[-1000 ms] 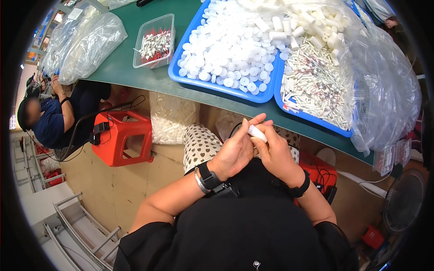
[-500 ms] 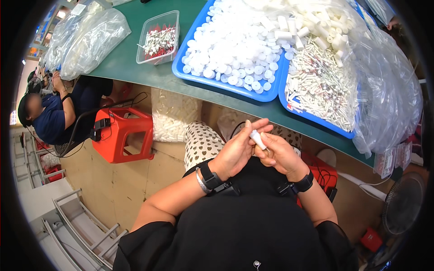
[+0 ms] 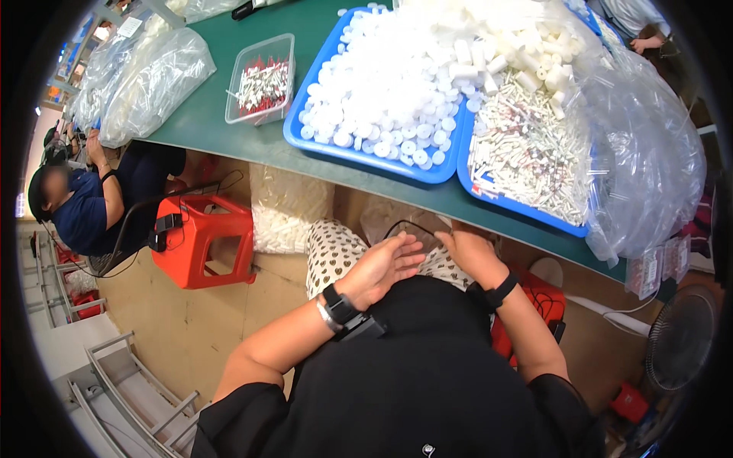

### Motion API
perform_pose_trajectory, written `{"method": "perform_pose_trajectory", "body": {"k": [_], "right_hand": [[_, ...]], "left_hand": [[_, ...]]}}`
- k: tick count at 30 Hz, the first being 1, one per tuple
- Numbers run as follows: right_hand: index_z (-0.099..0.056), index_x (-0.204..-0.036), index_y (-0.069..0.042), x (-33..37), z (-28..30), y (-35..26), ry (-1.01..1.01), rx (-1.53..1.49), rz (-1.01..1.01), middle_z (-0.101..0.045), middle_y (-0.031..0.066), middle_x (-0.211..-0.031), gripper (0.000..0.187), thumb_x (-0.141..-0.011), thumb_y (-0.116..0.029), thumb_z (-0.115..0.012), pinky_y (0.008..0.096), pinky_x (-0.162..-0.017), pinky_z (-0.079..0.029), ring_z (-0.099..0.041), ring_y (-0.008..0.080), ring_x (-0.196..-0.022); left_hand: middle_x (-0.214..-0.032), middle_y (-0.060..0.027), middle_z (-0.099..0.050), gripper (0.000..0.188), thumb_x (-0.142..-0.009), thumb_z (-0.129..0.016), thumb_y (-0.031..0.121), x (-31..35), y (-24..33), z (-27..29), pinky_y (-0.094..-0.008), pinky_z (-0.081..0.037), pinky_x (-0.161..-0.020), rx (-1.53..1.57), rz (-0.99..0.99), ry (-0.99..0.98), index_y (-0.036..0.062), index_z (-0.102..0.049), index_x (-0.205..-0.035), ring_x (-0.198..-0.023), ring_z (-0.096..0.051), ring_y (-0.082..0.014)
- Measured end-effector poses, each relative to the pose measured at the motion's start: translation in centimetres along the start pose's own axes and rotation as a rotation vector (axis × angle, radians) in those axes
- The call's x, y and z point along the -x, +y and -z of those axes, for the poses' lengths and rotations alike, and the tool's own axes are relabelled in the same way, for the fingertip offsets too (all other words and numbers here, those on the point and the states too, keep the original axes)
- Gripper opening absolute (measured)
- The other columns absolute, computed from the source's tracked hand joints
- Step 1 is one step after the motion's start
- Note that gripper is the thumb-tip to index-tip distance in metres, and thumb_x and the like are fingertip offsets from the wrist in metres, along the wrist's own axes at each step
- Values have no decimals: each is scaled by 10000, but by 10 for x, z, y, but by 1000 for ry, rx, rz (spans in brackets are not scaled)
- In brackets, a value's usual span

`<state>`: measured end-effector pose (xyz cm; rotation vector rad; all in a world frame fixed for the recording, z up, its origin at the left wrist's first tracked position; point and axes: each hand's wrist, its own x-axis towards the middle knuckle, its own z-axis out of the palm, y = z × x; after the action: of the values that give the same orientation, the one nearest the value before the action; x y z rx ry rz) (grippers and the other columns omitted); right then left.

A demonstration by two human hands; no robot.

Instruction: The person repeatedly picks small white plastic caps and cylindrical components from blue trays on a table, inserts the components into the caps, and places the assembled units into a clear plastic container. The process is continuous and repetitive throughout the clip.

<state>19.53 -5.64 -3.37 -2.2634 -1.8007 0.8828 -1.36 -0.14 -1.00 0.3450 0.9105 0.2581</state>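
Above my lap, my left hand [image 3: 382, 269] is open, palm turned inward, with its fingers stretched out and nothing visible in it. My right hand [image 3: 471, 252] reaches forward at the table's front edge. Its thumb points forward, but its other fingers are mostly hidden, so what it holds, if anything, does not show. Beyond the hands, a blue tray [image 3: 366, 162] is heaped with round white plastic caps [image 3: 382, 114]. Beside it on the right, another blue tray [image 3: 527, 213] contains many small white stick-like parts with thin wires [image 3: 527, 153] and larger white cylinders [image 3: 527, 61].
A clear plastic box [image 3: 259, 117] of red and white parts stands on the green table [image 3: 206, 130]. Plastic bags [image 3: 156, 84] lie at both ends. Below are a sack [image 3: 286, 206] of white pieces and a red stool [image 3: 202, 244]. A seated person [image 3: 92, 202] is at left, a fan [image 3: 682, 341] at right.
My hands have parted. The small white cylindrical piece they held together is out of sight. My right hand has moved forward toward the table edge, while the left has drawn back slightly leftward.
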Motion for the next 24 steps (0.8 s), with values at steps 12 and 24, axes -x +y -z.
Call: {"method": "perform_pose_trajectory", "body": {"k": [12,24], "right_hand": [[-619,-859,-30,4,135,-25,768,282,301,-576,115,-773,51,-849,-65,-654,413,-603,-483,-609,306,-715],[-617,-942,-39,1,132,-9,763,123,276,-673,125,-789,90,-870,-59,-667,385,-597,-500,-655,296,-676]], "left_hand": [[-996,-101,-665,167,-897,-653,69,7,114,-50,-329,-482,-815,-1252,-1318,219,17,-657,-1056,-915,-604,-238],[-908,-96,-661,143,-818,-698,142,-31,124,-70,-419,-497,-771,-1683,-1215,332,58,-712,-933,-910,-585,-300]]}}
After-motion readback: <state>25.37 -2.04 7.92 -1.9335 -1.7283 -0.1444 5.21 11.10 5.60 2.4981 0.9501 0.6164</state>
